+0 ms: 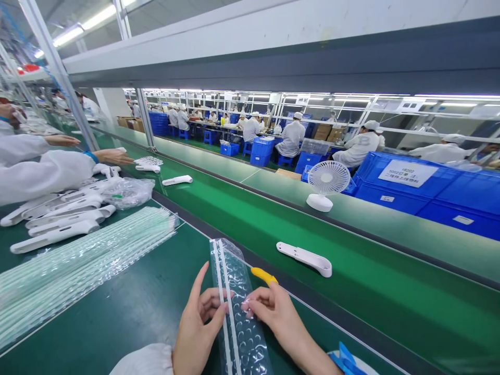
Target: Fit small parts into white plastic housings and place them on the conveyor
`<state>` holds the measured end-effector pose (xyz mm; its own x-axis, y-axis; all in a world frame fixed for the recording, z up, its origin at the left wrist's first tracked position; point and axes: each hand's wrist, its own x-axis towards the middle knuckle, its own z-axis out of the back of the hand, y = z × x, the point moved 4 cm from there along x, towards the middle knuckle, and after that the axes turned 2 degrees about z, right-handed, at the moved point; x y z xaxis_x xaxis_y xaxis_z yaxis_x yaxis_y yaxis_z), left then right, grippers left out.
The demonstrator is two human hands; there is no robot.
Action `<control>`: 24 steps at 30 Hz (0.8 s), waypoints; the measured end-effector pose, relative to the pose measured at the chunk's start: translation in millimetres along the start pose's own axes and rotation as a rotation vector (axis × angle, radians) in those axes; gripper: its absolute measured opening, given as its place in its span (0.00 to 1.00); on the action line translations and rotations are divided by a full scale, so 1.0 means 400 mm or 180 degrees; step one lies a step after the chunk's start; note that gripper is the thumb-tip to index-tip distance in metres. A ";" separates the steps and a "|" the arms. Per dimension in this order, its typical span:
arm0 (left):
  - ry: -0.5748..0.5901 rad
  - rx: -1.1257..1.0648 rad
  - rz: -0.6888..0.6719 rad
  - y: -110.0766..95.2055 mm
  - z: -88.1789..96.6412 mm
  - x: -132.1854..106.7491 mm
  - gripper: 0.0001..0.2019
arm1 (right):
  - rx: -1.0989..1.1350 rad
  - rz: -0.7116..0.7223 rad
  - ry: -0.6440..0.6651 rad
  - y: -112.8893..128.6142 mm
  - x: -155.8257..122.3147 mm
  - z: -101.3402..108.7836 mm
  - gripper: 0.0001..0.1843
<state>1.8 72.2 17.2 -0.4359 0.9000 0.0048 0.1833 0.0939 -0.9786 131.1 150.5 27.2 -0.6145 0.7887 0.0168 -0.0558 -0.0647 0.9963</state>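
A clear plastic sheet (244, 333) with round shapes in rows and two white strips along its left side stands between my hands over the green bench. My left hand (201, 323) pinches its left edge with thumb and curled fingers, the index finger pointing up. At the right side of the sheet, my right hand (279, 317) has its thumb and fingertips pressed together. Whatever is between those fingertips is too small or transparent to make out. A yellow finger cover (264, 275) sits on one raised finger of that hand.
Beyond the bench runs a green conveyor belt (242, 219) carrying a white handle part (307, 258). A small white fan (328, 179) stands farther back. Stacked pale-green strips (89, 265) and white handle parts (62, 224) lie at left, near a co-worker's hands (111, 156).
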 end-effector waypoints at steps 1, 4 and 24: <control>-0.0019 -0.0038 0.0019 -0.002 -0.001 0.000 0.41 | 0.0094 -0.0009 -0.0060 -0.001 -0.001 -0.001 0.14; -0.0051 -0.0134 0.0095 -0.004 0.000 0.003 0.33 | 0.0149 0.0064 -0.0187 0.004 -0.004 0.002 0.17; -0.0016 -0.0393 0.0317 -0.004 -0.003 0.008 0.12 | -0.2615 0.2043 -0.0806 0.072 -0.058 -0.052 0.10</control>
<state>1.1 75.6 19.1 -0.4145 0.9053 -0.0923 0.3325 0.0562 -0.9414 127.3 117.5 53.7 -0.5414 0.5586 0.6283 -0.3507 -0.8293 0.4351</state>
